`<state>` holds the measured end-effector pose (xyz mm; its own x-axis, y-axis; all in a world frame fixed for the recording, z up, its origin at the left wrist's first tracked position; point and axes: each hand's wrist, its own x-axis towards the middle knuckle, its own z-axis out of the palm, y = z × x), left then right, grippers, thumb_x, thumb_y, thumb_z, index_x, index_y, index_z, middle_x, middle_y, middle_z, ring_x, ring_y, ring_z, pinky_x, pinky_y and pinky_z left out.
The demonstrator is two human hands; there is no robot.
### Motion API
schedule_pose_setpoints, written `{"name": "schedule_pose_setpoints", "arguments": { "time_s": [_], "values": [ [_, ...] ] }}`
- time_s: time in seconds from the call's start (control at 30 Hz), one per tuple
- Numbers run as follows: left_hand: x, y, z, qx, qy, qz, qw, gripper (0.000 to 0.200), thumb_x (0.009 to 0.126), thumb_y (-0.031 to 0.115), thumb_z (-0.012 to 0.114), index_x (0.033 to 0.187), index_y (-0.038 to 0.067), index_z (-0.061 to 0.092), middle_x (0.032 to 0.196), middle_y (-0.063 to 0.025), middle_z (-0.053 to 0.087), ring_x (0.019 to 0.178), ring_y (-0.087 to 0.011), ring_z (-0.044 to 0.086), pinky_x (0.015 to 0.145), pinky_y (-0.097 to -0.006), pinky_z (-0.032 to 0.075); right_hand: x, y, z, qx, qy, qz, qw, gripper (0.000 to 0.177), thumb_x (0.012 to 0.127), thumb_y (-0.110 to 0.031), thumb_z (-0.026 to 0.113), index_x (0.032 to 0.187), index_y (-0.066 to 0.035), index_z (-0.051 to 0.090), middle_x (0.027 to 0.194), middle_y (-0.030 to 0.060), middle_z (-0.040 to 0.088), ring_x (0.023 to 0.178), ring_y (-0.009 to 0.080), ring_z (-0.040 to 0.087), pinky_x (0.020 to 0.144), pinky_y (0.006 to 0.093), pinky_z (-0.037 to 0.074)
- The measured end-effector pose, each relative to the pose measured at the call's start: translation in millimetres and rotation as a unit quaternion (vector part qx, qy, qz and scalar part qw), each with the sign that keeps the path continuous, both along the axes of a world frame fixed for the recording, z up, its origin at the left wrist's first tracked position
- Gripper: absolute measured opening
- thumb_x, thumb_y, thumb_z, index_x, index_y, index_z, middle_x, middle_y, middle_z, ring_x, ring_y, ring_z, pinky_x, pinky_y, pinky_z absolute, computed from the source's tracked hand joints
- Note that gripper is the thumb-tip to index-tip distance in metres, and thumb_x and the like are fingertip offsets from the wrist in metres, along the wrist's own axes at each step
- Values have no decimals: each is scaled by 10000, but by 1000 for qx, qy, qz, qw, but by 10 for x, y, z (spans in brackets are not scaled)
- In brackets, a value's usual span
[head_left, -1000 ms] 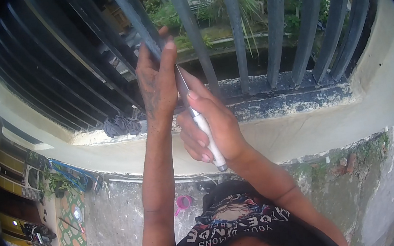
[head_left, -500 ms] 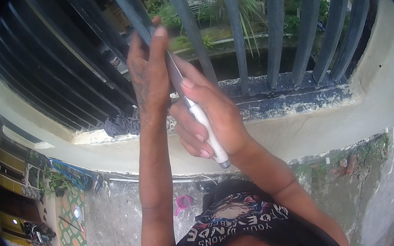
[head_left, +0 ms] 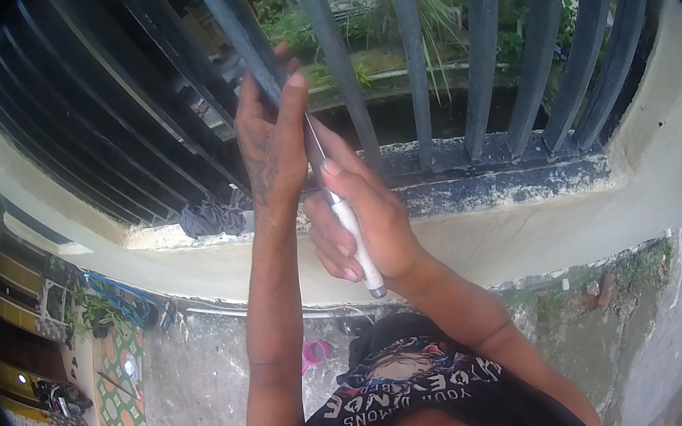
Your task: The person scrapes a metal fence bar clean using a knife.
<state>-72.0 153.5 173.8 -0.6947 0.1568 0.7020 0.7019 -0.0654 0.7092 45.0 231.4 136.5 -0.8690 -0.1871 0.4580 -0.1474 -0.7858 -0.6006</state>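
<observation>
My right hand (head_left: 363, 219) is closed round the white handle (head_left: 355, 241) of a tool with a thin metal blade. The blade (head_left: 315, 136) points up along a grey metal bar (head_left: 237, 35) of the railing. My left hand (head_left: 271, 132) is wrapped round that same bar just above, its thumb on the near side and some fingertips showing behind. The blade's tip lies near the left thumb and is hard to make out.
More upright bars (head_left: 416, 78) stand on a weathered ledge (head_left: 514, 185) above a pale wall (head_left: 479, 243). A dark crumpled cloth (head_left: 211, 219) lies on the ledge. Plants grow behind the bars. A pink dipper (head_left: 316, 351) is on the concrete floor (head_left: 201, 389).
Both hands have moved slightly down and the left one also to the right, the tool going down with the right hand. Both grips look the same.
</observation>
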Motion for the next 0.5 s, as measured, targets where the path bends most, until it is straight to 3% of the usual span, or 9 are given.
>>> {"name": "schedule_pose_setpoints", "arguments": {
  "time_s": [0.23,0.33,0.5],
  "values": [
    [3,23,-67,10,-19,-10,1000,509,983,260,620,1409,-10,553,1307,-212,642,1279,-266,586,1064,-376,450,65,67,26,-2,-14,6,1000,611,1093,-301,325,1648,-156,114,555,10,382,344,112,350,338,259,392],
    [4,-6,-10,2,0,-5,1000,526,974,276,639,1417,5,557,1285,-200,648,1183,-241,620,1030,-368,463,12,16,-8,13,-1,-9,1000,618,1089,-298,332,1644,-133,114,542,5,380,327,117,349,324,264,373],
    [-63,-7,-308,-44,-32,19,998,543,970,238,649,1445,0,537,1311,-213,637,1213,-253,615,1035,-365,471,-23,-28,-248,6,-47,-45,998,614,1093,-297,333,1644,-135,115,544,5,382,329,117,356,327,263,377]
  ]
}}
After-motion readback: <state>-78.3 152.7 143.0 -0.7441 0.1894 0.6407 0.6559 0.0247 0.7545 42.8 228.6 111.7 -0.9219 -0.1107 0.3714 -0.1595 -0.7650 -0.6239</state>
